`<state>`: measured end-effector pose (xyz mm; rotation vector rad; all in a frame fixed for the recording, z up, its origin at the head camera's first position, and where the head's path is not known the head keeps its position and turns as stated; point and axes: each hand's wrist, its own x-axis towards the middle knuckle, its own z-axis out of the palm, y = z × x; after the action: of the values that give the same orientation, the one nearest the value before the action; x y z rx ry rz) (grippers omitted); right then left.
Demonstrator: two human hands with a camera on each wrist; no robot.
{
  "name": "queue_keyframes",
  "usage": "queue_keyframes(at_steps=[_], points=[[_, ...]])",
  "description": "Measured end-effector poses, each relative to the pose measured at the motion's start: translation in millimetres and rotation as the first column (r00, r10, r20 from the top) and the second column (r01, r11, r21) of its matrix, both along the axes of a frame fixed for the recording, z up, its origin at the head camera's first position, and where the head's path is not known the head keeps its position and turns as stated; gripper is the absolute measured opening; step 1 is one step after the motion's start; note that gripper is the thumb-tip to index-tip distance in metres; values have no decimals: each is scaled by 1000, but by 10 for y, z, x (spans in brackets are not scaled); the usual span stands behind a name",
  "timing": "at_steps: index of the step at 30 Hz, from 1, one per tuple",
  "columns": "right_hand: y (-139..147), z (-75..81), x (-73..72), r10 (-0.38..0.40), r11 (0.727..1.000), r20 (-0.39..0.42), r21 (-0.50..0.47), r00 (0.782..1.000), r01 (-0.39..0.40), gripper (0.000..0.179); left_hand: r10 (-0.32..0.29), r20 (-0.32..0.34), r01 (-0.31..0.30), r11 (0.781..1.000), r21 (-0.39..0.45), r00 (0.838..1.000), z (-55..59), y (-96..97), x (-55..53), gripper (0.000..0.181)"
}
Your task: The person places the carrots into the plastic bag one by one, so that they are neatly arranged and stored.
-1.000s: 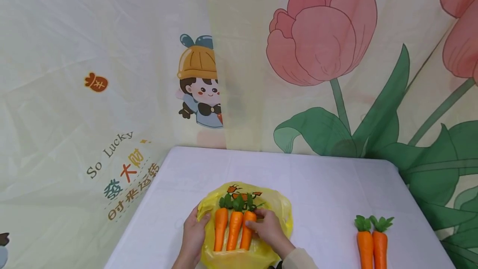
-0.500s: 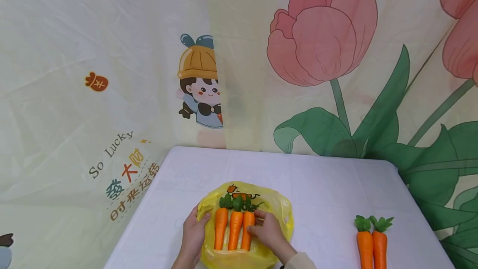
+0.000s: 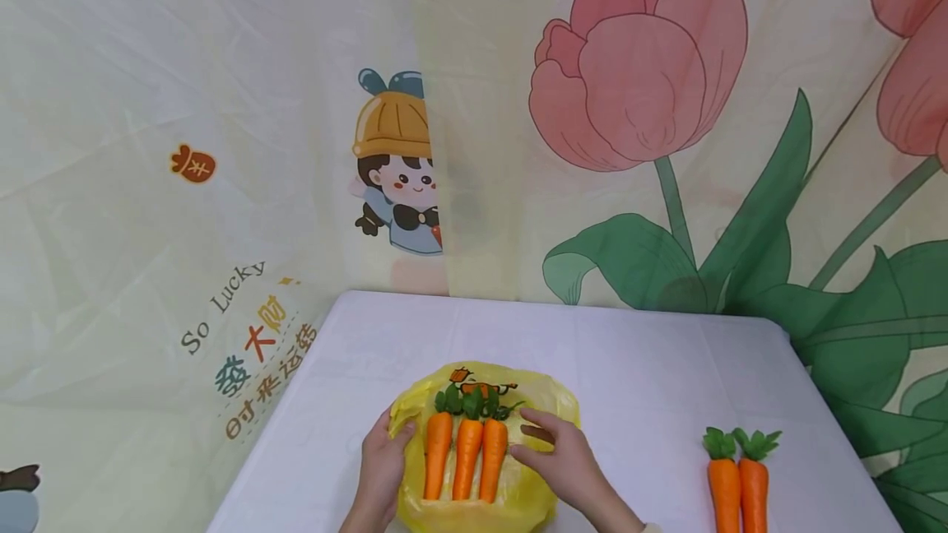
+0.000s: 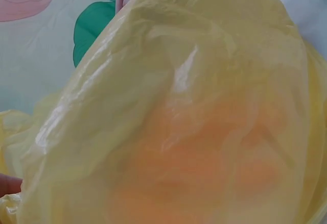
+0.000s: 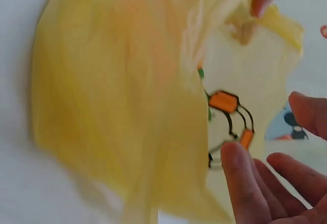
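Observation:
A thin yellow plastic bag (image 3: pixel 518 475) lies with its mouth spread, orange-and-black print on its inner back wall. Three carrots (image 3: pixel 468 459) with green tops sit side by side in it, tips hidden behind its front edge; through the film in the left wrist view they are an orange blur. My left hand (image 3: pixel 381 463) pinches the bag's left rim, thumb inside and fingers behind. Just right of the carrots, my right hand (image 3: pixel 563 463) is held over the bag with thumb and fingers apart, holding nothing. Its spread fingers (image 5: pixel 240 178) show beside the bag in the right wrist view.
Two more carrots (image 3: pixel 739 488) with leafy tops lie together on the white-covered table (image 3: pixel 629 377), right of the bag. Behind the table's far edge hangs a printed cloth backdrop (image 3: pixel 481 105) with tulips and a cartoon figure.
My right hand has let go of the rightmost carrot and drawn back to the right, its fingers spreading. My left hand has kept its hold on the bag's rim.

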<state>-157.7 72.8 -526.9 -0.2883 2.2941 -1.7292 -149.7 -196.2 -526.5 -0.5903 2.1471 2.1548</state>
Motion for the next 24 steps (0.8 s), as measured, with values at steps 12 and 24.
queue_keyframes(at_steps=[12,24], points=[[803,108,227,-121,630,-406,673,906,386,101,3,28,-3,1000,-20,1000,40,-9,-10,55],[1671,-154,282,-230,488,-492,688,840,537,126,-7,27,7,1000,-9,1000,54,10,-1,55]])
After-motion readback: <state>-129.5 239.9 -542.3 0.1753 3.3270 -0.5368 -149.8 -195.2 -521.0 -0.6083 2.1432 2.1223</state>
